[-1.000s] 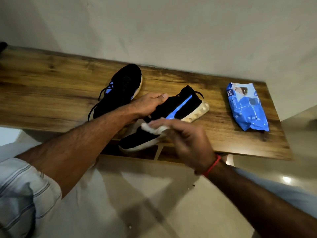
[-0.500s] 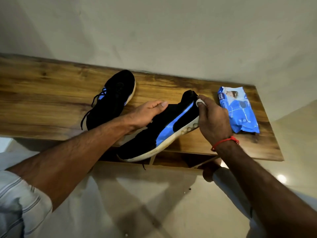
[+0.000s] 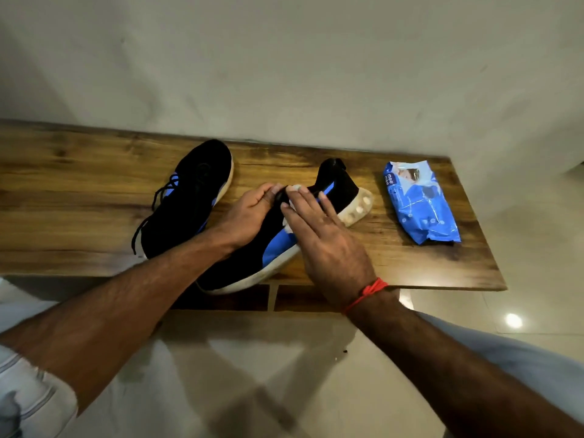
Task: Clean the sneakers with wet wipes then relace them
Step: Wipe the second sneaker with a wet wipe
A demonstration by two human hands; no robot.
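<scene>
Two black sneakers with blue stripes and white soles are on a wooden bench [image 3: 79,197]. The left sneaker [image 3: 192,197] lies flat with its black lace in. The right sneaker [image 3: 249,260] is tipped on its side, toe over the bench's front edge. My left hand [image 3: 249,210] grips its upper near the tongue. My right hand [image 3: 319,229] lies flat, fingers straight, pressing a white wet wipe [image 3: 294,188] against the sneaker's blue side; most of the wipe is hidden under the fingers.
A blue pack of wet wipes [image 3: 420,203] lies on the bench's right end. A plain wall runs directly behind the bench. Pale tiled floor [image 3: 252,374] spreads below, and my knees in light trousers show at both lower corners.
My right hand moved with the wipe from the sneaker's toe to its heel, then back to the middle of its side. The sneaker tipped further over in my left hand.
</scene>
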